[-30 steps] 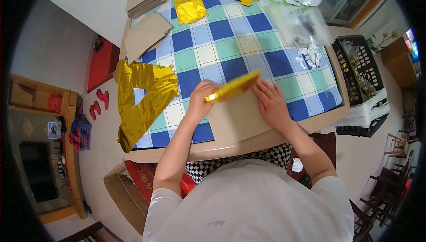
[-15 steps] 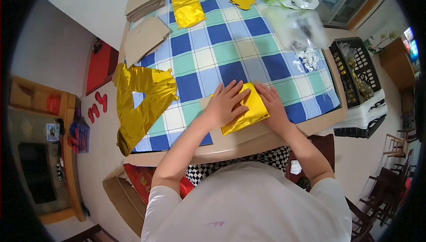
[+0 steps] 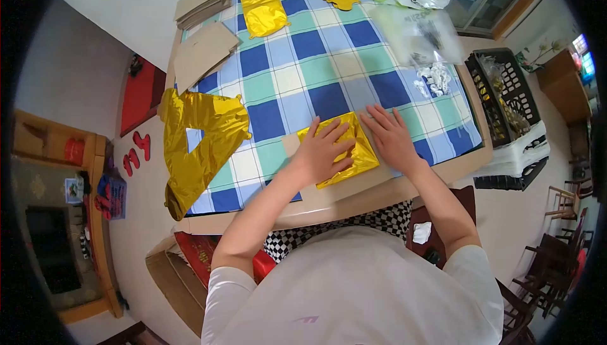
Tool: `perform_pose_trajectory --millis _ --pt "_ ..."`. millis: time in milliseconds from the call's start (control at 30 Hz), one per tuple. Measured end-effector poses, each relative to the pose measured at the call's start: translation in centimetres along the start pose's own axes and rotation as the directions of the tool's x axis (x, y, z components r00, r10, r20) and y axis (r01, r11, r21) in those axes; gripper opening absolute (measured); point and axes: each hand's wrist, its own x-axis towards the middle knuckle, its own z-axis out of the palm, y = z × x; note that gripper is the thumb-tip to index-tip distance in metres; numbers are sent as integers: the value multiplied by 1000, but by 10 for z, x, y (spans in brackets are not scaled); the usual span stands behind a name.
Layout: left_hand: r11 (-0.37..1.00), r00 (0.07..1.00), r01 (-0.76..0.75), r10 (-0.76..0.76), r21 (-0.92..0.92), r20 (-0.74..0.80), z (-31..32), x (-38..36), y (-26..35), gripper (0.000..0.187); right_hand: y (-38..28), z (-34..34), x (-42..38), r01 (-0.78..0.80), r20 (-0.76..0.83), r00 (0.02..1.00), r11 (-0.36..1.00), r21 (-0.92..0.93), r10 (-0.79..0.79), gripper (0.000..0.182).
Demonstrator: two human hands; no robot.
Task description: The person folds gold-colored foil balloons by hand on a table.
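Observation:
A folded shiny gold foil piece (image 3: 363,153) lies on a flat sheet of brown cardboard (image 3: 346,188) near the table's front edge. My left hand (image 3: 322,152) rests flat on the foil, fingers spread. Just past the foil's right edge, my right hand (image 3: 391,139) lies palm down on the cloth with its fingers stretched out. Neither hand grips anything. To the left, a larger unfolded gold foil balloon (image 3: 212,127) with a triangular hole hangs partly over the table's edge.
A checked cloth (image 3: 291,80) covers the table. Cardboard sheets (image 3: 205,54) are stacked at the back left, with more gold foil balloons (image 3: 264,11) behind. Plastic bags (image 3: 414,35) and crumpled white scraps (image 3: 436,79) lie at the right. Beyond stands a black crate (image 3: 506,92).
My right hand has slid off the foil onto the cloth at its right, and its fingers have spread. The foil now lies flatter. My left hand stays on it.

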Motion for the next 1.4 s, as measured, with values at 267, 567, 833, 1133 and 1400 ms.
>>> perform_pose_trajectory --millis 267,567,833,1133,1400 --pt "984 950 152 -118 95 -290 9 -4 65 54 -2 1 -1 -9 -26 1000 1000 -1 9 46" --pt "961 942 175 -100 215 -319 45 -18 71 42 -3 2 -1 -14 -22 1000 1000 -25 13 45" --pt "972 963 170 -129 161 -238 24 -18 76 32 -5 1 1 -26 5 1000 999 -43 26 45" --pt "976 939 214 -191 51 -284 30 36 3 52 -2 4 -1 -4 9 1000 996 -93 5 46" --pt "989 981 122 -108 80 -163 36 9 34 61 -4 1 1 -11 9 1000 998 -60 11 47"
